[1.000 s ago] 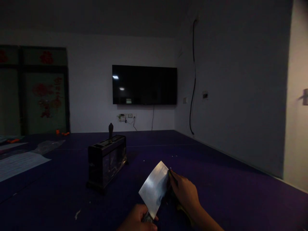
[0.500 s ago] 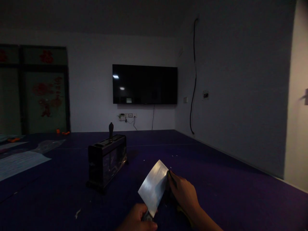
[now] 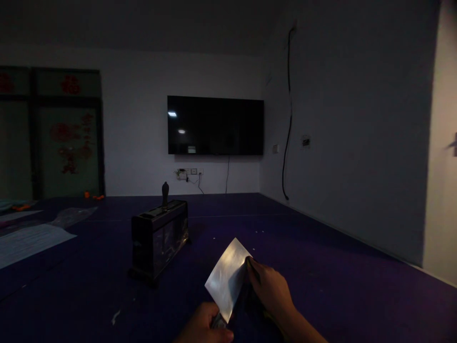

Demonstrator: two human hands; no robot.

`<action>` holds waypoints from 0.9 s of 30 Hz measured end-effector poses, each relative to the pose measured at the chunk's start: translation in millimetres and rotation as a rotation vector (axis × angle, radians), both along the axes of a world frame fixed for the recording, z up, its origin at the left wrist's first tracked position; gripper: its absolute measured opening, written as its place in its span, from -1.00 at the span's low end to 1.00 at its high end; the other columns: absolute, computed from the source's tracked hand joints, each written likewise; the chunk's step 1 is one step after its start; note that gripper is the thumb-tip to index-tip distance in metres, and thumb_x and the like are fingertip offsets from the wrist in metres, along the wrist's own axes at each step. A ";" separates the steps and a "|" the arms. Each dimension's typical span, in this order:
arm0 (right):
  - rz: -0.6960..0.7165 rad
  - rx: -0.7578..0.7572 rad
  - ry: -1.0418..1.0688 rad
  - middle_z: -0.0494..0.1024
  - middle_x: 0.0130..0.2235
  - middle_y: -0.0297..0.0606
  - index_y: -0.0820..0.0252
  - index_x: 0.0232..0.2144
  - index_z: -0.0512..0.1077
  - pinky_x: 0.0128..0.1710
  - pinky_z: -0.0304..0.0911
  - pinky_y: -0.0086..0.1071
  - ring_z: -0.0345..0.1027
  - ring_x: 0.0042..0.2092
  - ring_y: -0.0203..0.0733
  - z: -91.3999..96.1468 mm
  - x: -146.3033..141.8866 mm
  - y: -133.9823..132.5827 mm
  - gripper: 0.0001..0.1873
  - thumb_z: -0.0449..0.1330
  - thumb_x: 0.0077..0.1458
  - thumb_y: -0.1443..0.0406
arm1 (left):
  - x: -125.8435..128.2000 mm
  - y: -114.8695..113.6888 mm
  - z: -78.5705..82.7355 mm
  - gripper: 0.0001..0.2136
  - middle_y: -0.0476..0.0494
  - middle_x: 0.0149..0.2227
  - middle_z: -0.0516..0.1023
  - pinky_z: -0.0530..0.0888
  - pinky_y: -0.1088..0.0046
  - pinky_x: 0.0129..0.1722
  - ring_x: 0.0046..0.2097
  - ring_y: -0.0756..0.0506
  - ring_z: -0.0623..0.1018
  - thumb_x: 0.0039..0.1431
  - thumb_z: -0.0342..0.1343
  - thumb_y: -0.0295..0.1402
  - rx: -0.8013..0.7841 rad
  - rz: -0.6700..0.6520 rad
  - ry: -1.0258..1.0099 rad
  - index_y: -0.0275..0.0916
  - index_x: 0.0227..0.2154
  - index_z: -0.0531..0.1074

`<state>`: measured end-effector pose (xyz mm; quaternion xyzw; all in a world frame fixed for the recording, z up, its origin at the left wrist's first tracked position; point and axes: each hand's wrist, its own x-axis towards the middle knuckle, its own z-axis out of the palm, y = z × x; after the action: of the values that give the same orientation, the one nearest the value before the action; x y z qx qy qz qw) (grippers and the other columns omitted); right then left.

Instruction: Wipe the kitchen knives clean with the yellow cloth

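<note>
My left hand [image 3: 206, 324] is closed around the dark handle of a cleaver [image 3: 228, 278], at the bottom middle of the head view. Its broad shiny blade points up and away, tilted. My right hand [image 3: 273, 288] is closed at the blade's right edge, fingers pinched near the upper right part. A dark thing with a bit of yellow shows under that hand; I cannot make out what it is. Beyond my left hand stands a dark knife block [image 3: 143, 247] with clear sides, and one black-handled knife [image 3: 165, 194] sticks up from its top.
Everything rests on a dark purple surface [image 3: 342, 281]. White sheets of paper [image 3: 35, 243] and clear plastic wrap [image 3: 73, 216] lie at left. White scraps [image 3: 115, 317] are scattered about. A television [image 3: 215, 125] hangs on the far wall; a black cable [image 3: 288, 114] runs down the right wall.
My right hand has shifted slightly left and down along the blade's edge, and less yellow shows under it. My left hand and the cleaver stay nearly still.
</note>
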<state>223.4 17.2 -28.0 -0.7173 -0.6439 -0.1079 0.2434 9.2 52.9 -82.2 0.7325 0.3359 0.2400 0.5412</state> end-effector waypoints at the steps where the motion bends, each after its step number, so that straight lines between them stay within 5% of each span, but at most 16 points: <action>1: 0.003 -0.004 -0.001 0.54 -0.18 -0.10 0.18 -0.01 0.35 -0.32 0.27 -0.37 0.46 -0.24 -0.09 -0.4 -0.1 0.3 -0.58 -0.15 0.19 0.24 | 0.1 -0.1 0.4 -0.53 0.00 -0.42 0.35 0.21 0.49 -0.34 -0.34 -0.02 0.31 -0.30 0.26 -0.10 0.004 -0.007 -0.008 -0.28 -0.32 0.37; 13: 0.075 -0.051 -0.066 0.56 -0.23 -0.15 0.12 -0.07 0.39 -0.34 0.23 -0.43 0.46 -0.25 -0.13 6.2 -11.0 -5.0 -0.62 -0.11 0.16 0.27 | 0.4 -3.8 7.0 -0.54 0.04 -0.52 0.33 0.20 0.51 -0.42 -0.43 0.01 0.32 -0.28 0.23 -0.03 0.004 -0.057 -0.022 -0.29 -0.37 0.36; 22: 0.195 -0.036 -0.076 0.57 -0.31 -0.27 0.09 -0.29 0.45 -0.38 0.15 -0.50 0.45 -0.30 -0.22 15.5 -22.3 -17.2 -0.72 -0.05 0.11 0.32 | 7.3 -12.1 14.9 -0.52 0.05 -0.55 0.35 0.21 0.50 -0.48 -0.50 0.02 0.34 -0.37 0.25 -0.19 -0.179 0.032 -0.068 -0.32 -0.33 0.30; 27: 0.330 -0.063 -0.079 0.57 -0.39 -0.32 0.13 -0.43 0.44 -0.44 0.10 -0.53 0.44 -0.36 -0.27 14.4 -33.2 -24.2 -0.78 -0.02 0.04 0.36 | 8.3 -18.4 22.2 -0.69 0.02 -0.59 0.35 0.18 0.53 -0.54 -0.55 0.04 0.32 -0.34 0.19 -0.27 -0.132 0.008 -0.086 -0.34 -0.46 0.37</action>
<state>190.3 -7.0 -13.7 -0.6044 -0.7650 -0.0742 0.2097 17.6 34.5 -60.0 0.6828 0.3302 0.2508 0.6015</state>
